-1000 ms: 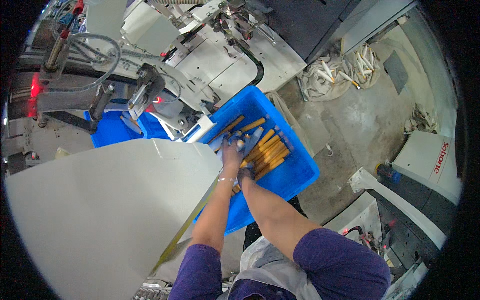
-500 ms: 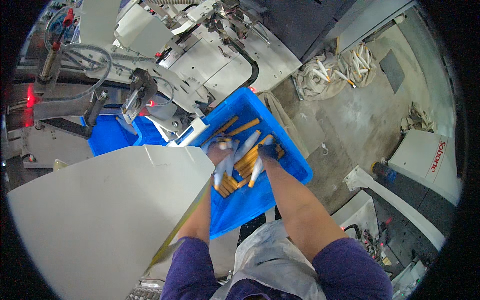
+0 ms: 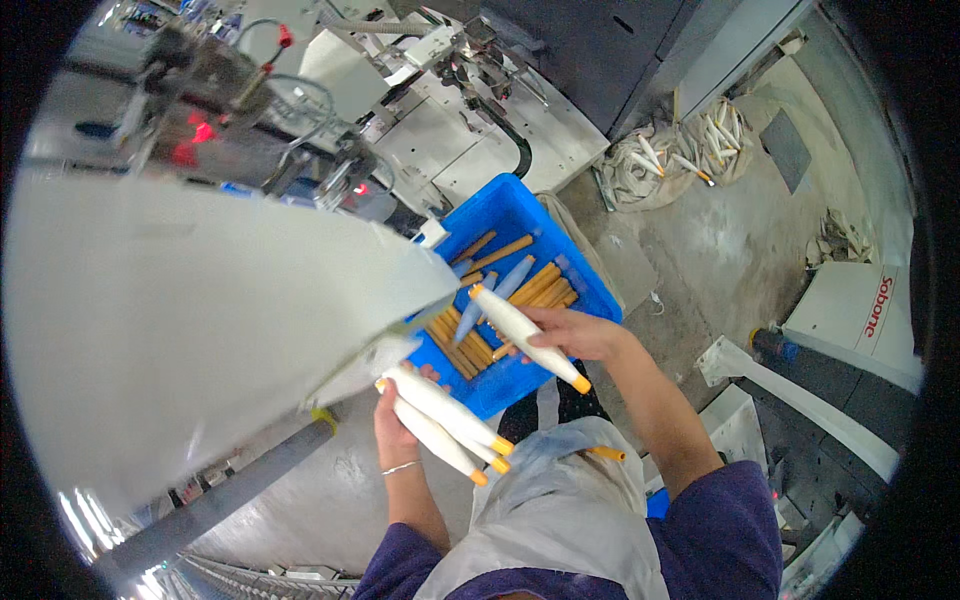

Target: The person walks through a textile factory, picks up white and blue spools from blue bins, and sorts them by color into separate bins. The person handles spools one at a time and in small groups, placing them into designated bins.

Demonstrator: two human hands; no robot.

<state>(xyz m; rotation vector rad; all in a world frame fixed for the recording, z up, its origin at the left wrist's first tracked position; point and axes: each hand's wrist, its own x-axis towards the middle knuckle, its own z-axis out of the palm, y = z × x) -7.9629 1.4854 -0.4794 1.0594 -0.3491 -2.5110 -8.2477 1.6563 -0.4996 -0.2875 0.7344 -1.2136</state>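
Plastic crate, wound thread and bare tubes

The blue crate (image 3: pixel 520 215) looks like smooth, slightly glossy plastic; the white bobbins (image 3: pixel 440 415) show a matt, thread-wound surface with orange plastic tips (the bare orange tubes (image 3: pixel 540 285) look smooth). The floor (image 3: pixel 700 230) is rough, stained concrete; the apron (image 3: pixel 560 510) is thin, glossy film.

At the right edge stands a white box-shaped casing (image 3: pixel 858 315) with a red printed label (image 3: pixel 879 306) – no screens show.
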